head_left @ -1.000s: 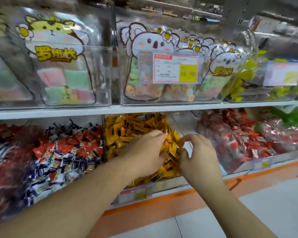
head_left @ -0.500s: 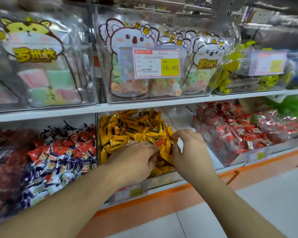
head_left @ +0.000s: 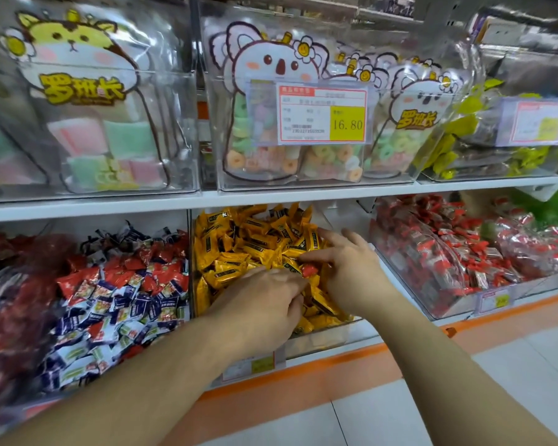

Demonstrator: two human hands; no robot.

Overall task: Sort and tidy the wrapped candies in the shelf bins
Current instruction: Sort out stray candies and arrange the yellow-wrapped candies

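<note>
Candies [head_left: 239, 246] yellow-wrapped, heaped w/ hands [head_left: 303, 284].

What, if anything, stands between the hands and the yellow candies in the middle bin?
Nothing visible does. The left hand and right hand are already inside the open-topped bin, resting on the yellow candies. A red candy lies among them by the right hand's fingers.

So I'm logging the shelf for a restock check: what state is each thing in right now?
left hand: open, fingers resting on the yellow candies
right hand: open, fingers spread over the yellow candies
yellow candies: heaped high in the middle bin
red candy: stray, lying among the yellow ones
red and blue candies: mixed pile, left bin
koala bags: upright, sealed
price tag: reads 16.80
</note>
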